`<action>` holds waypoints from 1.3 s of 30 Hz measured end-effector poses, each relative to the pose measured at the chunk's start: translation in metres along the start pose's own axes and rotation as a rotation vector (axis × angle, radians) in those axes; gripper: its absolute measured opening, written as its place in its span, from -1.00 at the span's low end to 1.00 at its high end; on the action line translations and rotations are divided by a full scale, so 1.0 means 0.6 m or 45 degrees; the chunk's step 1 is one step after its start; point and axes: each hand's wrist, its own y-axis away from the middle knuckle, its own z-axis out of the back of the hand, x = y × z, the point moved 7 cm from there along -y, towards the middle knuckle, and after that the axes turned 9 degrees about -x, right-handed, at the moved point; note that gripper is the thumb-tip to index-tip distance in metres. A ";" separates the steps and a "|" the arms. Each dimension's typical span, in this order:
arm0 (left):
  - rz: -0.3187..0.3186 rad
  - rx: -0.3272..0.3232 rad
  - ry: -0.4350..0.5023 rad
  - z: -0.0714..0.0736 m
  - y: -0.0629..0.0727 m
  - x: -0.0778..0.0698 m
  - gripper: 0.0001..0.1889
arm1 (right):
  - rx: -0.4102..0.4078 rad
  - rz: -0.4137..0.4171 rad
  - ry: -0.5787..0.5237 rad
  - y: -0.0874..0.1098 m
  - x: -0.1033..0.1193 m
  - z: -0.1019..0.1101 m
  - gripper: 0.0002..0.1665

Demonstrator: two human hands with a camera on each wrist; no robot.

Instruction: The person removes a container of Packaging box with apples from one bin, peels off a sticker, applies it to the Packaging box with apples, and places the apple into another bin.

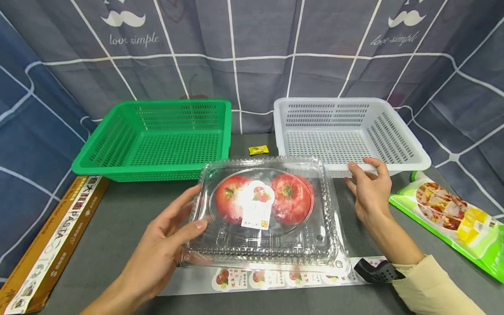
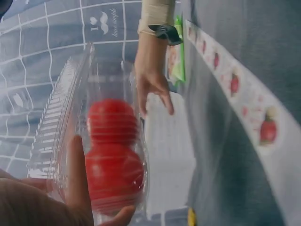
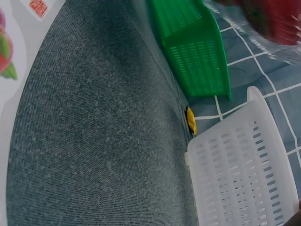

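Observation:
A clear plastic clamshell box [image 1: 271,251] with two red apples [image 1: 289,197] inside is held up, tilted, over the table. My left hand [image 1: 159,240] grips its left side, thumb on the lid and the other fingers partly hidden behind. A white label [image 1: 256,214] sits on the lid. To the right of the box, my right hand [image 1: 372,192] is at the front rim of the white basket [image 1: 409,166], fingers loosely bent and holding nothing. From the left wrist view, the right hand [image 2: 153,82] appears beyond the box, fingers pointing down near the basket.
A green basket [image 1: 157,170] stands at the back left. Between the baskets lies a small yellow packet [image 1: 258,150]. A pasta box [image 1: 59,240] lies at the left, a green-and-white food bag [image 1: 453,214] at the right. Under the clamshell runs a strip of fruit stickers [image 1: 275,280].

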 end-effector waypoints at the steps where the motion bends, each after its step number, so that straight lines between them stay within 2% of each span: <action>1: -0.015 -0.005 0.011 -0.003 -0.001 -0.008 -0.36 | 0.002 0.004 0.003 0.001 0.000 0.000 -0.61; 6: -0.059 -0.017 0.033 -0.018 -0.022 -0.046 -0.33 | 0.007 0.018 0.035 0.001 0.000 0.001 -0.60; 8: -0.067 -0.010 0.036 -0.027 -0.036 -0.057 -0.33 | -0.013 0.015 0.055 0.000 0.000 0.004 -0.60; 11: -0.076 -0.004 0.023 -0.043 -0.064 -0.068 -0.32 | -0.032 -0.007 0.002 -0.002 0.002 0.007 -0.62; 16: -0.063 -0.017 0.004 -0.073 -0.119 -0.078 -0.32 | -0.015 -0.002 -0.141 -0.006 0.001 0.003 -0.66; 19: -0.042 -0.018 0.009 -0.089 -0.151 -0.081 -0.33 | 0.001 0.007 -0.117 -0.007 0.000 0.000 -0.64; 22: -0.025 -0.007 0.069 -0.104 -0.177 -0.085 -0.34 | 0.010 0.014 -0.057 -0.007 0.000 -0.001 -0.64; 27: -0.023 0.001 0.196 -0.132 -0.209 -0.099 -0.36 | -0.001 0.009 -0.053 -0.005 0.000 0.001 -0.62; 32: -0.018 -0.014 0.263 -0.173 -0.240 -0.108 -0.35 | -0.024 -0.009 -0.049 -0.004 -0.001 0.005 -0.58; 39: 0.009 -0.046 0.260 -0.224 -0.289 -0.105 -0.34 | 0.005 -0.011 -0.027 -0.003 -0.002 0.002 -0.53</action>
